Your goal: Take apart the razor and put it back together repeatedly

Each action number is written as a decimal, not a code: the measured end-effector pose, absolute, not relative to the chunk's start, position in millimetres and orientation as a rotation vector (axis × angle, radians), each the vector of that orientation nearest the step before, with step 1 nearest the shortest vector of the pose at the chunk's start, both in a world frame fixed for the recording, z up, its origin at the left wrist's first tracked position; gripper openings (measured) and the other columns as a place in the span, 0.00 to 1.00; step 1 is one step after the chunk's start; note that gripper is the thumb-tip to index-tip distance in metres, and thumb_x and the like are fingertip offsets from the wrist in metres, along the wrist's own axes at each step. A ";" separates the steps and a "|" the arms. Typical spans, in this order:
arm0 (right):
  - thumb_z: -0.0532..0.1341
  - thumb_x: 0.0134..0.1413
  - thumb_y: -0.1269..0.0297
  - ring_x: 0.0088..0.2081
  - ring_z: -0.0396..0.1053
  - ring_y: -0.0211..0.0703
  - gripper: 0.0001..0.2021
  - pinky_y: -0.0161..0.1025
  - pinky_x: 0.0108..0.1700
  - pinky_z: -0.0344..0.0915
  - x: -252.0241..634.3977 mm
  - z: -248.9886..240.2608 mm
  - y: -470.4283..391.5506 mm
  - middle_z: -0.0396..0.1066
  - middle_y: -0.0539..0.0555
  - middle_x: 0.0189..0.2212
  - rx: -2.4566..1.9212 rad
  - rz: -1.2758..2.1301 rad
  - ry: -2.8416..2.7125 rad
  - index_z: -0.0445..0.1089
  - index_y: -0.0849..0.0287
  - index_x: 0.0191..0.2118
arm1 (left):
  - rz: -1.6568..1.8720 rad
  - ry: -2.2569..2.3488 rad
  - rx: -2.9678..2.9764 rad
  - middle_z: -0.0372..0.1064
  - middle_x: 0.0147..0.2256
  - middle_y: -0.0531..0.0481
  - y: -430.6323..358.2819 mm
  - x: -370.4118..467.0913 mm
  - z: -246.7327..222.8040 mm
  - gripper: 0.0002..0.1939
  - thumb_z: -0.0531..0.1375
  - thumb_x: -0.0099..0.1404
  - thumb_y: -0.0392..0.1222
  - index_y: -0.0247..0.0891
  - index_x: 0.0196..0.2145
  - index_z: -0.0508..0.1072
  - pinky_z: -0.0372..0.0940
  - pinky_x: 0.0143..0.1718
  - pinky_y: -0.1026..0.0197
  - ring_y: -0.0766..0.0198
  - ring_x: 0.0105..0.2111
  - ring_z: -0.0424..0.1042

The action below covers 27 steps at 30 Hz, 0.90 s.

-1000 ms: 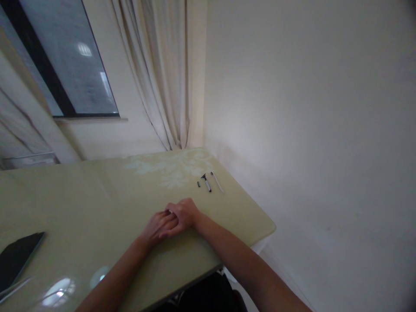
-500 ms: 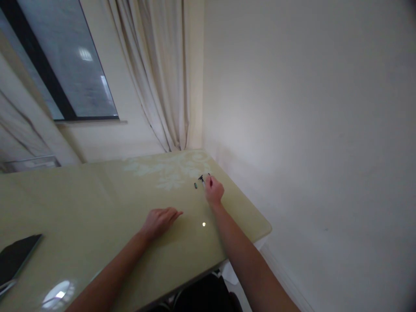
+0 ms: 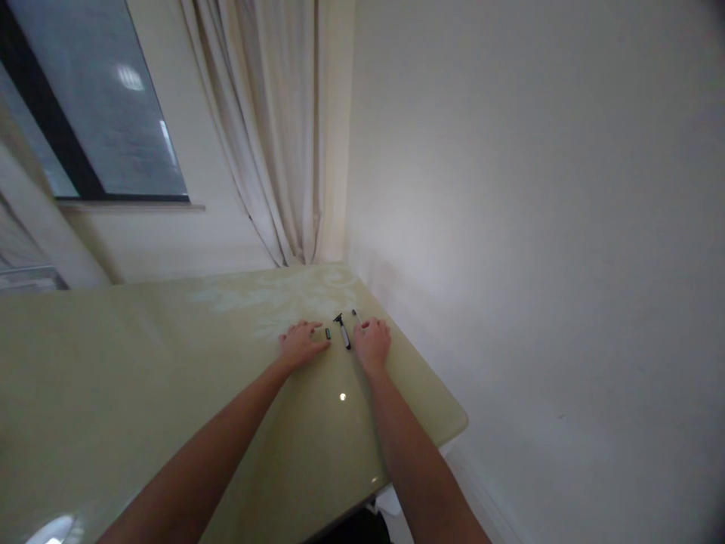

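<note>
A razor with a grey handle and dark head lies on the table between my two hands. Just left of it is a small dark razor cartridge with a greenish face. My left hand rests at the cartridge, thumb and fingers spread on either side of it. Beyond the fingers of my right hand a slim white stick with a dark head sticks out. Those fingers are closed at its near end, and the rest of it is hidden by the hand.
The glossy pale-green table ends at a rounded corner on the right, beside a plain wall. Curtains and a window are behind it. Something dark shows below the front edge.
My left hand has moved forward and right to the cartridge, its fingers spreading. My right hand has shifted slightly, uncovering the razor's handle. The view has turned, and the dark flat object at left has left it.
</note>
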State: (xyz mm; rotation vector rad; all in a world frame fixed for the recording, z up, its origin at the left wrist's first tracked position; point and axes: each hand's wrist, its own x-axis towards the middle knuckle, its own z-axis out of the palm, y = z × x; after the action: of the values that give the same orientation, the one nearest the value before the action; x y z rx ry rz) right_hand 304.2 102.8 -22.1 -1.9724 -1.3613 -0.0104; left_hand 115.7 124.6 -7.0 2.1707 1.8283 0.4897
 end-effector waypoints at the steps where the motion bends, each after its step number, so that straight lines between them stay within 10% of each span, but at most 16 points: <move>1: 0.60 0.59 0.62 0.49 0.68 0.60 0.10 0.47 0.49 0.61 304.0 -23.8 103.9 0.74 0.66 0.45 -1.978 -0.006 -1.362 0.75 0.60 0.42 | 0.482 1.824 2.155 0.70 0.56 0.40 128.1 116.9 -7.4 0.32 0.63 0.60 0.59 0.47 0.59 0.74 0.60 0.55 0.41 0.41 0.58 0.67; 16: 0.60 0.59 0.64 0.49 0.70 0.59 0.14 0.46 0.49 0.61 306.7 -27.6 114.1 0.75 0.69 0.46 -2.050 -0.008 -1.347 0.76 0.63 0.48 | 0.626 1.774 2.078 0.72 0.53 0.42 128.9 124.6 -13.4 0.18 0.65 0.61 0.54 0.46 0.47 0.81 0.60 0.56 0.41 0.45 0.56 0.69; 27: 0.61 0.60 0.68 0.49 0.72 0.56 0.13 0.43 0.49 0.62 312.9 -27.9 115.0 0.76 0.66 0.46 -2.105 -0.007 -1.425 0.76 0.64 0.49 | 0.789 1.469 2.181 0.76 0.35 0.45 77.8 33.2 -25.4 0.16 0.65 0.58 0.53 0.37 0.35 0.77 0.70 0.40 0.56 0.56 0.36 0.75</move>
State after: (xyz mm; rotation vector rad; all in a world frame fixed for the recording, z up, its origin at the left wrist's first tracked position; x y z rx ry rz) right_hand 312.9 115.0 -27.9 -2.1051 -1.4245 -0.0073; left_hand 33.2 77.8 -25.4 2.1813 1.4690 0.7889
